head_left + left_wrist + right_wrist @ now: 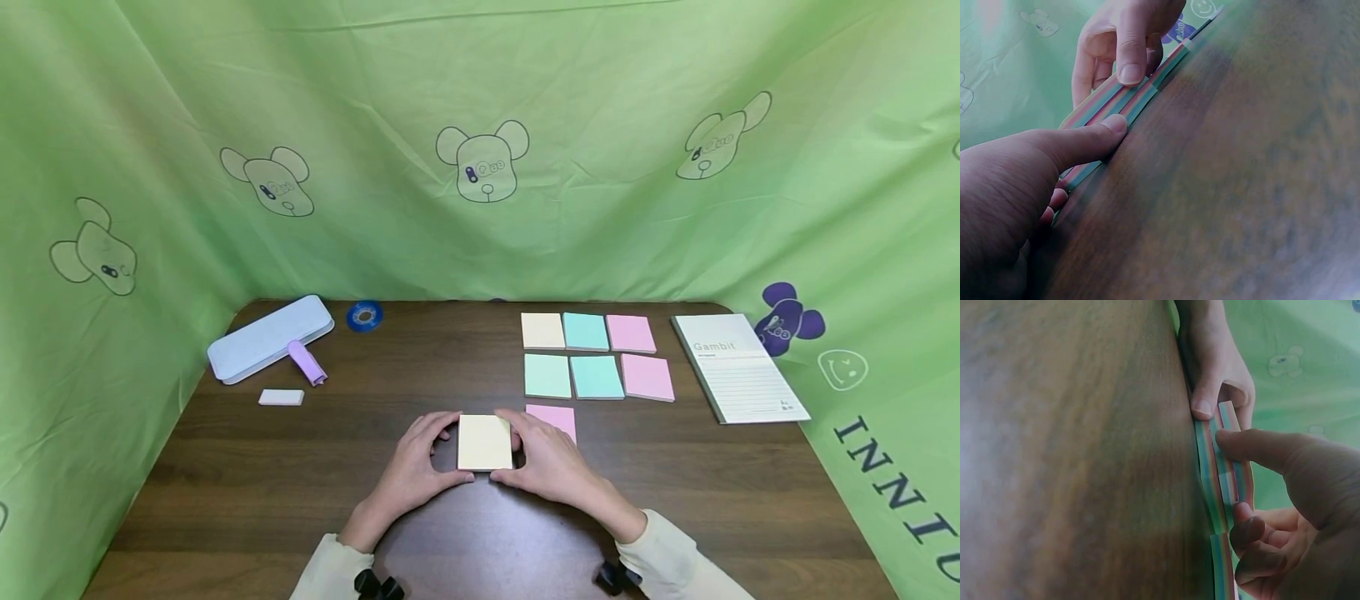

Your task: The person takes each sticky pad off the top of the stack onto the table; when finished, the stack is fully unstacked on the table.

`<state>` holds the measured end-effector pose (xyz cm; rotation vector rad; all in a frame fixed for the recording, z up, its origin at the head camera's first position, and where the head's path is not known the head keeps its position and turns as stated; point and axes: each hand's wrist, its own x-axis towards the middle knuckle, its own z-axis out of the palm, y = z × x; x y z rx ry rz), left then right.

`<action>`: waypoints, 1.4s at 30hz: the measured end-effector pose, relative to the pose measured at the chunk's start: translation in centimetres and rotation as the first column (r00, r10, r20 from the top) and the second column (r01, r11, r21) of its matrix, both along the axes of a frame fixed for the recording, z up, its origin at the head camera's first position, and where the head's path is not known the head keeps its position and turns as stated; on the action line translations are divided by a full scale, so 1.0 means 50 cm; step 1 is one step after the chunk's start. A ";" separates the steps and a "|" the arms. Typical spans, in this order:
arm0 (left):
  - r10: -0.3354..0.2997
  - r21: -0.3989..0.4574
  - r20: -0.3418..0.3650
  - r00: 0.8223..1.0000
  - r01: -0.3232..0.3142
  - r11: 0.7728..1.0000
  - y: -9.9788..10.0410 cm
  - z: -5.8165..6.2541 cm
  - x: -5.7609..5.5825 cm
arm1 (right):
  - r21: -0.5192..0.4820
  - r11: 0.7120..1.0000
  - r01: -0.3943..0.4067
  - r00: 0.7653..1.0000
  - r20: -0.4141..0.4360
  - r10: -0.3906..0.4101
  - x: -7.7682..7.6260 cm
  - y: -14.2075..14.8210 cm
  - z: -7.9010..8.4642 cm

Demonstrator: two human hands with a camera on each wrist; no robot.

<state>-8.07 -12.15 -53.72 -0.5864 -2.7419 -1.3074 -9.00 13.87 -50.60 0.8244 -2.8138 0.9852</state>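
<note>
Both hands hold a pale yellow sticky note pad [484, 443] near the middle of the table. My left hand [420, 458] grips its left side, with the thumb at the near edge and fingers at the far edge. On the opposite side my right hand [551, 458] grips it the same way. Striped, multi-coloured pad edges [1225, 453] show between the hands in the right wrist view, with layers one above another. Just behind the right hand lies a pink pad [561, 418], partly covered by it.
Two rows of sticky note pads [597, 377] in cream, green, blue and pink lie behind the right hand. A notebook [738, 371] is at the far right. Back left are a pale blue case [270, 337], a purple object [307, 363], a white eraser [281, 397] and blue tape [364, 316].
</note>
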 end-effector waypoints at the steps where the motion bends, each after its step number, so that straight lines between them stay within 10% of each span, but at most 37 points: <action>1: 0.003 -0.001 0.004 1.000 -0.003 1.000 0.000 0.000 0.000 | -0.002 1.000 -0.001 1.000 0.001 0.001 0.000 0.000 0.002; 13: 0.024 -0.026 0.054 0.998 -0.022 0.999 0.001 0.000 0.004 | -0.042 0.998 0.046 0.991 0.129 -0.040 -0.003 0.081 0.030; 29: 0.032 -0.033 0.064 0.997 -0.030 0.999 0.003 0.002 0.003 | -0.059 0.994 0.090 0.993 0.088 -0.085 -0.007 0.317 0.011; 42: 0.014 -0.014 0.058 0.998 -0.014 1.000 0.001 0.001 0.004 | 0.038 0.995 0.097 0.991 0.085 -0.100 -0.012 0.365 0.001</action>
